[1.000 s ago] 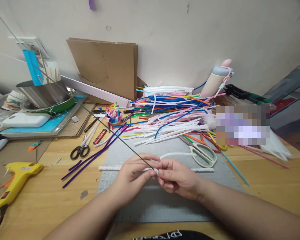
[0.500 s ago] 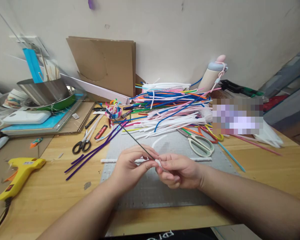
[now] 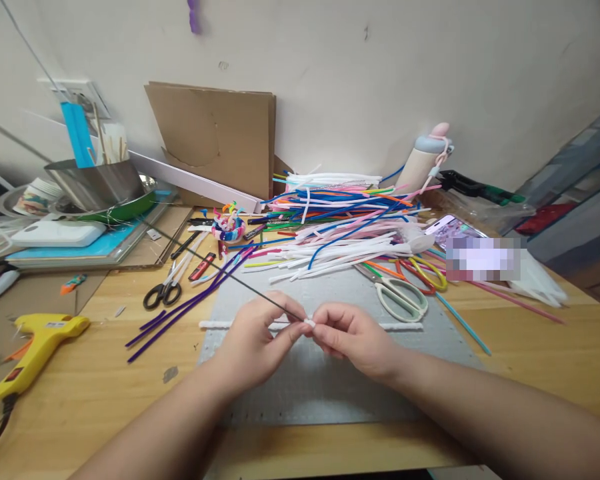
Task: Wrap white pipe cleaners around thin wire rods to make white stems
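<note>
My left hand (image 3: 260,337) pinches a thin dark green wire (image 3: 230,275) near its lower end; the wire slants up to the left, and its far part fades out over the clutter there. A small tuft of white pipe cleaner (image 3: 309,323) sits at the wire's lower end, between both hands' fingertips. My right hand (image 3: 355,337) is closed on this white tuft from the right, its fingers curled. Beneath the hands, a straight white pipe cleaner (image 3: 403,327) lies across the grey cutting mat (image 3: 325,393), its middle hidden by my fingers.
Behind the mat lies a heap of coloured pipe cleaners (image 3: 340,227). Green-handled scissors (image 3: 403,299) rest at the mat's right, black scissors (image 3: 163,295) and purple pipe cleaners (image 3: 195,300) at left. A yellow glue gun (image 3: 40,347) lies far left. A bottle (image 3: 423,160) leans against the wall.
The wire has tilted flatter and now reaches farther left. My right hand has turned, its fingers curling over at the white tuft. The whole view has shifted slightly.
</note>
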Motion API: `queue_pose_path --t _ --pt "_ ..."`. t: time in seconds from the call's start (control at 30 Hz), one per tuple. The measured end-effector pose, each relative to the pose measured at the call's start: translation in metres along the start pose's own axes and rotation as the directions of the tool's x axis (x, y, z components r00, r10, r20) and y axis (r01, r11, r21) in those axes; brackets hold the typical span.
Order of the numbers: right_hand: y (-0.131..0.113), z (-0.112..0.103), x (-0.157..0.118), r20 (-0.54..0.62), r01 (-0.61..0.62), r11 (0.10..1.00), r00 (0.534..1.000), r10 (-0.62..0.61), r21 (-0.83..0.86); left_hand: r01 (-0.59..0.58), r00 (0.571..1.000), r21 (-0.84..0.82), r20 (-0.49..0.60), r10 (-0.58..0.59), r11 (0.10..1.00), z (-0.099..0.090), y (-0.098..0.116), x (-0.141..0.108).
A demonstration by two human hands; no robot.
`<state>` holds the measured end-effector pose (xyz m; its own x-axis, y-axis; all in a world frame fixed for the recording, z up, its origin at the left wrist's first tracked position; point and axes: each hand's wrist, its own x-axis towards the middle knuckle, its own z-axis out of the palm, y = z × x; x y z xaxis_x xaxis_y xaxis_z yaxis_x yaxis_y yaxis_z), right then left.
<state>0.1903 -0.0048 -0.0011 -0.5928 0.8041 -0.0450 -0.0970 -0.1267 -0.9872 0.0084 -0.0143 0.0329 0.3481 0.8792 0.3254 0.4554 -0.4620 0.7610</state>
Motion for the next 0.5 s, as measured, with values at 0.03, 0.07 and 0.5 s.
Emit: queue_pose_path --t 0.03,0.07,0.5 --pt "0.001 0.001 -0.001 -0.055 0.055 0.992 0.997 -0.061 -0.114 0.064 0.998 0.002 0.0 -0.064 0.998 0.001 0.0 0.0" --pt "0.001 0.001 -0.001 -0.1 0.095 0.971 0.988 -0.119 -0.217 0.135 0.991 -0.01 -0.002 -0.135 0.991 0.002 0.0 0.001" --pt "0.001 0.001 0.003 -0.185 0.018 0.998 0.982 -0.029 -0.063 0.281 0.954 -0.274 0.186 -0.236 0.92 -0.009 -0.012 0.008"
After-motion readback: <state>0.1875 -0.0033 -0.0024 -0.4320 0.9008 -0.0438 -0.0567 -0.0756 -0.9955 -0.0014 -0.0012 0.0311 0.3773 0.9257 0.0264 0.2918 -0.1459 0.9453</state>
